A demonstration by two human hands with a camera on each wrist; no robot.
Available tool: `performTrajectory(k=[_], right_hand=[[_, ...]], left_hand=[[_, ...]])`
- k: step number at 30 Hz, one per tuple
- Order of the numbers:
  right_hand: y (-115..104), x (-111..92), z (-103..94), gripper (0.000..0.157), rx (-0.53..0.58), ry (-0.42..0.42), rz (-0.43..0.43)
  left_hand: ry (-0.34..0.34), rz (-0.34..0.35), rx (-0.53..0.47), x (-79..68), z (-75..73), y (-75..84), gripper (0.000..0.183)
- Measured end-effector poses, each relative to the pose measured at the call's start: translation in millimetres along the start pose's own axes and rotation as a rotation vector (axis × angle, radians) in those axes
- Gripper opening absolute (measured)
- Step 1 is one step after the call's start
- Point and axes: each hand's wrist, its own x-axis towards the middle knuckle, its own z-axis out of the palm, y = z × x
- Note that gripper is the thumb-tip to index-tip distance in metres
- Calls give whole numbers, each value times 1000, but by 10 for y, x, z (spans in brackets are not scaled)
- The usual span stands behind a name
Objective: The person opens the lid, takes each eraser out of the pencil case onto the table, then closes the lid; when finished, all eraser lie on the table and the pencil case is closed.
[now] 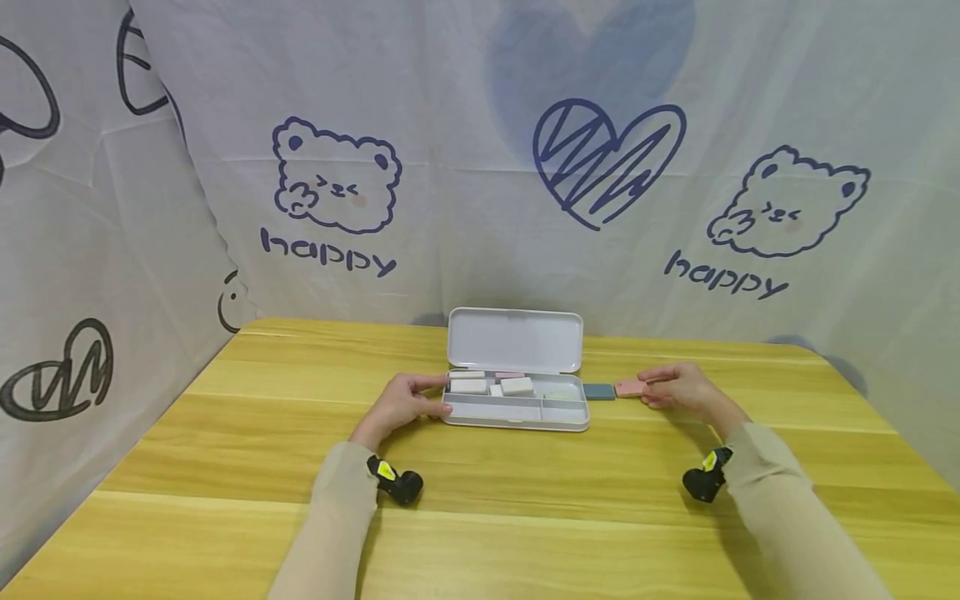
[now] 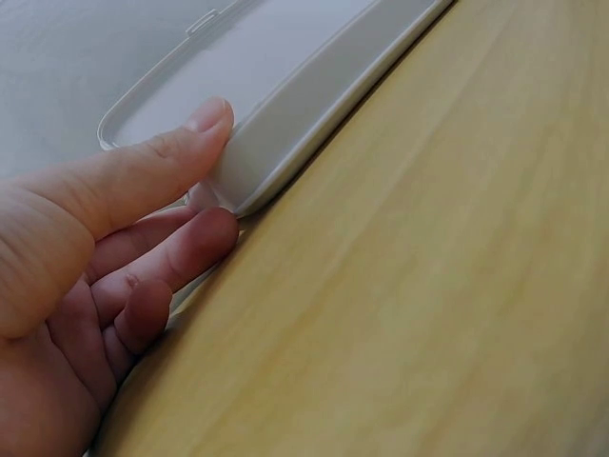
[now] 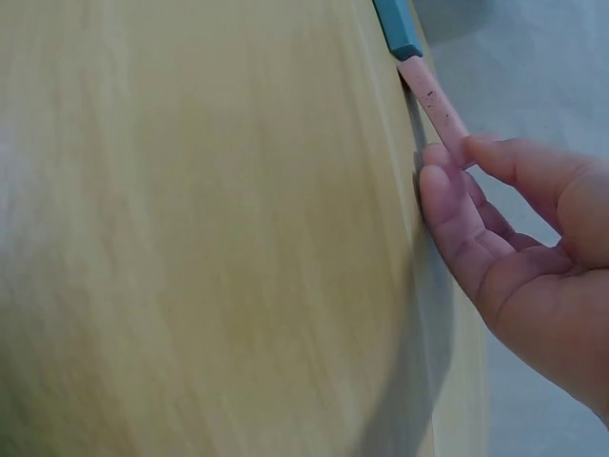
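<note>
An open white pencil case [image 1: 491,423] lies on the table with its lid [image 1: 515,337] standing up at the back. My left hand [image 1: 401,406] grips the case's left end, and the left wrist view shows the thumb [image 2: 181,148] and fingertips at its corner. White erasers [image 1: 516,386] sit in the rear compartment, with a pink piece [image 1: 510,375] behind them. Just off the case's right end is a blue eraser [image 1: 598,392]. My right hand [image 1: 686,390] pinches a pink eraser [image 1: 628,388] between thumb and fingertips, its far end right at the blue eraser's end.
The case stands on a wood-grain table [image 1: 525,517], near its back edge. A white cloth [image 1: 465,192] with printed bears and hearts hangs behind. Black wrist cameras sit on both sleeves.
</note>
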Motion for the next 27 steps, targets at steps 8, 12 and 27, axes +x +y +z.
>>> performTrajectory(k=[8, 12, 27], right_hand=[[-120, -52, 120, 36, -198, 75, 47], [-139, -40, 136, 33, -229, 75, 48], [-190, -37, 197, 28, -432, 192, 8]], left_hand=[[30, 0, 25, -16, 3, 20, 50], [35, -3, 28, -20, 1, 22, 50], [12, 2, -14, -33, 5, 42, 48]])
